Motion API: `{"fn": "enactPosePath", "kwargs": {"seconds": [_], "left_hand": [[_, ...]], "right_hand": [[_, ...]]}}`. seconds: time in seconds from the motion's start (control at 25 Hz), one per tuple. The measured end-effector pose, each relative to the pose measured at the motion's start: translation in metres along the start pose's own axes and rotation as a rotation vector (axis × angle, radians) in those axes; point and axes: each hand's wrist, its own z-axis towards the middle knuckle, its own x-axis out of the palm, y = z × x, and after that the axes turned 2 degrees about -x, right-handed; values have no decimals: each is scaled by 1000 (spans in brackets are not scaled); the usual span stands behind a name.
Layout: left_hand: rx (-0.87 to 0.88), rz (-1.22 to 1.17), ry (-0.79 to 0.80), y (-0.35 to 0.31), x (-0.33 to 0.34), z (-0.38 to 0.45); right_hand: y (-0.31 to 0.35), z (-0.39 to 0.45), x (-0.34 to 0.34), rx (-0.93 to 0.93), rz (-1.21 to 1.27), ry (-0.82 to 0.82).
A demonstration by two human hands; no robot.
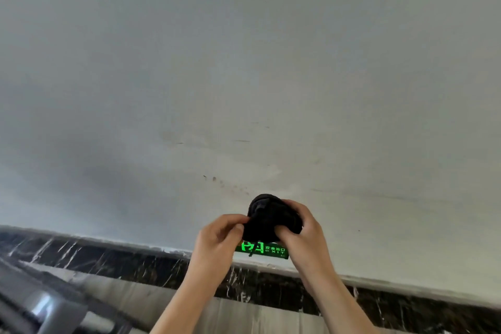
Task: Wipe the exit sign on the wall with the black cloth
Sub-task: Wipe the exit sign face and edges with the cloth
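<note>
A bunched-up black cloth (268, 215) is held in front of the wall by both my hands. My left hand (217, 244) pinches its left edge with thumb and fingers. My right hand (303, 228) grips its right side. Just below and behind the cloth, a lit green exit sign (267, 249) sits low on the pale wall (244, 76), right above the dark skirting. The cloth and my hands cover the sign's upper and outer edges. A thin thread hangs from the cloth over the sign.
A dark marble skirting band (113, 257) with white veins runs along the base of the wall. Below it lies a grey tiled floor (135, 298). A metal object (46, 309) shows at the bottom left corner.
</note>
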Motion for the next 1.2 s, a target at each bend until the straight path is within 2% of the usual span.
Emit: {"fn": "enactPosePath", "kwargs": {"seconds": [0.28, 0.6, 0.8, 0.92, 1.2], "left_hand": [[-40, -148, -10, 118, 13, 64], [75, -223, -46, 315, 55, 140], [117, -267, -63, 412, 75, 169], [173, -260, -34, 440, 85, 175], [205, -207, 100, 448, 85, 171]], "right_hand": [[-100, 54, 44, -5, 2, -22], [-301, 122, 105, -64, 93, -76], [-397, 143, 119, -51, 181, 48], [-422, 146, 124, -69, 195, 111], [-428, 146, 129, -70, 169, -41]]}}
